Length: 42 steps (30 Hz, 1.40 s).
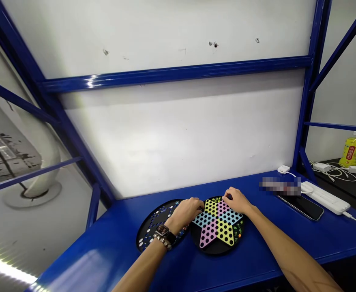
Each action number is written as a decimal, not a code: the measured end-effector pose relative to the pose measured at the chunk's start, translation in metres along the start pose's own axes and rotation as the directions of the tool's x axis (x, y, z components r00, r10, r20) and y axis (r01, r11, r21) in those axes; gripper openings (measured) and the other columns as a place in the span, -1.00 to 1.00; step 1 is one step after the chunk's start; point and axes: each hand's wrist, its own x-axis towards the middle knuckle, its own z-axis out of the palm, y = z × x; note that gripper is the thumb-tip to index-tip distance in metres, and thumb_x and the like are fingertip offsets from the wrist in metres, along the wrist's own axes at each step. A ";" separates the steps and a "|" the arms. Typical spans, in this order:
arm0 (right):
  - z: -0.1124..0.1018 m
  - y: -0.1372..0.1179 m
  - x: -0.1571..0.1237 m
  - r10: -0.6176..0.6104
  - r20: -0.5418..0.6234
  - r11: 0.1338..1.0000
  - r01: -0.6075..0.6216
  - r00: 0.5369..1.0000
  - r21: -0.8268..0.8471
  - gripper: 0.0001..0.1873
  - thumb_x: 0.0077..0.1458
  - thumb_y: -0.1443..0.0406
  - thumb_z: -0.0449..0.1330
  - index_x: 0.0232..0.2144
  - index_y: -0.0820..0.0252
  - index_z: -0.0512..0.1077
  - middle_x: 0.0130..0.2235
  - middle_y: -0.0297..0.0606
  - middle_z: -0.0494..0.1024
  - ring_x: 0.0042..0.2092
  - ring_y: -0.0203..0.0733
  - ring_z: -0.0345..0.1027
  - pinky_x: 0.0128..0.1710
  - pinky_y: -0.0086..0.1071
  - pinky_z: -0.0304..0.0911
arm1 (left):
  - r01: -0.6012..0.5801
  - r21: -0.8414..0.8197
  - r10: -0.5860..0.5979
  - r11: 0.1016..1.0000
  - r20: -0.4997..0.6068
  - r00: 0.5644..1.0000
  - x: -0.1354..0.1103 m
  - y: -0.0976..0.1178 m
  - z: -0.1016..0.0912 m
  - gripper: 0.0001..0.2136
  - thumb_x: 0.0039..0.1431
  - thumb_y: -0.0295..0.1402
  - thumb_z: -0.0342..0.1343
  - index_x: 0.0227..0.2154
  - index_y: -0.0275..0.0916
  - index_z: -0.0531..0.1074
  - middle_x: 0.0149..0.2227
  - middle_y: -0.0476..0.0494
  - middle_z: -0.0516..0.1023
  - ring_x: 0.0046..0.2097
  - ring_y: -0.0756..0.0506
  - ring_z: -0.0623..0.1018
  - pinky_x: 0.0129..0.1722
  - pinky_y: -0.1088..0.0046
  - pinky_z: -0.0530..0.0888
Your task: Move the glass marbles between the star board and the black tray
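Observation:
A round black Chinese checkers board with a star of yellow, pink and blue panels lies on the blue table. A second round black tray holding several marbles lies to its left. My left hand, with a watch and bead bracelet on the wrist, rests between the two at the star board's left edge, fingers curled. My right hand sits at the board's far edge, fingers bent down onto it. Whatever the fingers pinch is too small to see.
A dark phone and a white power strip lie on the table to the right, a white charger behind them. A yellow bottle and cables sit on a black surface at far right. Blue frame bars surround the table.

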 end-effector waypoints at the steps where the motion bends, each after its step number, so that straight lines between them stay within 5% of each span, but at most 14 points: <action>1: 0.000 0.000 0.000 0.000 0.001 1.000 0.000 1.000 -0.001 -0.69 0.20 0.13 0.04 -0.51 0.15 0.33 -0.30 -0.27 0.42 -0.34 -0.25 0.28 -0.36 -0.37 0.14 | -0.001 -0.057 -0.001 0.998 -0.024 1.000 -0.004 -0.003 -0.002 -0.78 0.17 -0.40 0.02 -0.23 -0.13 0.55 -0.17 -0.15 0.61 -0.16 -0.17 0.57 -0.18 0.38 0.42; 6: 0.001 0.001 0.000 0.002 0.005 1.000 -0.002 1.000 0.004 -0.70 0.21 0.13 0.03 -0.49 0.14 0.34 -0.29 -0.26 0.42 -0.33 -0.25 0.29 -0.36 -0.37 0.15 | 0.077 -0.322 -0.135 0.944 -0.163 0.977 -0.025 -0.035 -0.008 -0.74 0.22 -0.20 -0.03 -0.17 -0.17 0.49 -0.26 -0.12 0.62 -0.23 -0.14 0.57 -0.23 0.42 0.41; 10: 0.001 0.002 0.000 -0.013 -0.009 1.000 0.013 1.000 -0.004 -0.72 0.20 0.15 0.05 -0.49 0.14 0.34 -0.29 -0.26 0.42 -0.32 -0.24 0.29 -0.35 -0.38 0.15 | 0.155 -0.389 -0.194 0.908 -0.064 0.979 -0.039 -0.056 -0.003 -0.70 0.13 -0.13 0.05 -0.19 -0.17 0.52 -0.32 -0.10 0.61 -0.30 -0.14 0.56 -0.31 0.42 0.41; 16: 0.000 0.003 0.001 -0.018 -0.021 1.000 0.018 1.000 -0.004 -0.69 0.20 0.13 0.04 -0.51 0.14 0.34 -0.31 -0.26 0.43 -0.34 -0.24 0.30 -0.36 -0.39 0.15 | 0.095 -0.583 -0.172 0.807 -0.078 0.982 -0.042 -0.050 -0.007 -0.54 0.23 0.02 -0.11 -0.24 -0.22 0.54 -0.27 -0.14 0.62 -0.36 -0.10 0.52 -0.31 0.40 0.45; 19: -0.001 0.005 0.004 -0.026 -0.054 1.000 0.026 0.998 -0.013 -0.67 0.21 0.12 0.03 -0.53 0.14 0.33 -0.36 -0.28 0.44 -0.36 -0.25 0.29 -0.36 -0.39 0.13 | 0.061 -0.576 -0.158 0.815 -0.119 0.980 -0.033 -0.028 -0.013 -0.57 0.24 -0.01 -0.09 -0.24 -0.24 0.53 -0.28 -0.15 0.62 -0.30 -0.12 0.53 -0.27 0.38 0.45; 22: -0.003 0.010 0.007 -0.028 -0.089 1.000 0.028 0.996 -0.002 -0.65 0.21 0.12 0.02 -0.55 0.15 0.31 -0.43 -0.32 0.45 -0.39 -0.26 0.27 -0.36 -0.40 0.11 | -0.062 -0.476 -0.004 0.877 -0.136 0.991 -0.022 0.015 -0.012 -0.65 0.26 -0.11 -0.05 -0.19 -0.20 0.53 -0.17 -0.14 0.60 -0.18 -0.14 0.54 -0.15 0.35 0.45; 26: -0.007 0.013 0.008 -0.021 -0.126 1.000 0.022 0.992 0.006 -0.66 0.21 0.14 0.03 -0.55 0.15 0.33 -0.47 -0.35 0.47 -0.42 -0.28 0.26 -0.37 -0.42 0.09 | -0.252 -0.260 0.224 0.932 -0.134 0.965 -0.017 0.093 0.004 -0.69 0.29 -0.14 -0.07 -0.04 -0.10 0.46 -0.05 -0.18 0.53 -0.05 -0.18 0.50 -0.05 0.27 0.42; 30: -0.010 0.011 0.006 -0.029 -0.141 0.999 0.026 0.990 -0.024 -0.66 0.20 0.14 0.04 -0.55 0.16 0.36 -0.46 -0.33 0.50 -0.42 -0.28 0.27 -0.37 -0.42 0.09 | -0.240 0.000 0.237 0.971 -0.163 0.958 -0.023 0.147 0.028 -0.67 0.31 -0.12 -0.11 -0.09 -0.21 0.41 -0.13 -0.33 0.47 -0.11 -0.27 0.47 -0.17 0.14 0.41; 37: -0.011 0.008 0.005 -0.036 -0.127 0.999 0.034 0.991 -0.018 -0.67 0.20 0.16 0.04 -0.55 0.17 0.37 -0.47 -0.33 0.50 -0.42 -0.29 0.28 -0.37 -0.44 0.07 | -0.129 0.233 0.193 0.964 -0.279 0.941 -0.022 0.155 0.047 -0.76 0.34 -0.29 -0.15 -0.14 -0.25 0.38 -0.18 -0.25 0.43 -0.20 -0.18 0.44 -0.29 0.28 0.36; 42: -0.010 0.009 0.005 -0.025 -0.116 1.000 0.024 0.993 -0.011 -0.68 0.19 0.16 0.05 -0.55 0.16 0.37 -0.49 -0.34 0.49 -0.44 -0.29 0.26 -0.39 -0.44 0.06 | -0.108 0.243 0.176 0.964 -0.276 0.945 -0.019 0.155 0.050 -0.79 0.32 -0.28 -0.10 -0.13 -0.23 0.36 -0.18 -0.18 0.43 -0.24 -0.15 0.44 -0.35 0.33 0.32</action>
